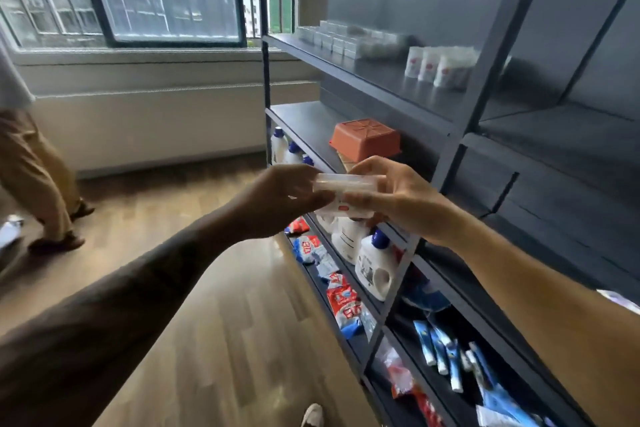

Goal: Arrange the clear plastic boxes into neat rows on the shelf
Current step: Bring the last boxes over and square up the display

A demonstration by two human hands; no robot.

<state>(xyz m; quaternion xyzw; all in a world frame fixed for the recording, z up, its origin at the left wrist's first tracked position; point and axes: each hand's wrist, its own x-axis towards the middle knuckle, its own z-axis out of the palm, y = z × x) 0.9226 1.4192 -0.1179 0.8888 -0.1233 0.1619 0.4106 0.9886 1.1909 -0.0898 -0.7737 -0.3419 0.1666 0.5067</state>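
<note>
Left hand point(277, 199) and right hand point(398, 198) each grip a flat, clear, rectangular plastic box point(346, 184).

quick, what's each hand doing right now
Left hand: closed grip on the left end of the clear plastic box.
Right hand: closed grip on the right end of the same box.

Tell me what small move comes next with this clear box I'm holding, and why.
Probably lift the clear box, held between your left hand and right hand, toward the top shelf. The rows of clear boxes sit at its far end, well above where you hold it.
</note>
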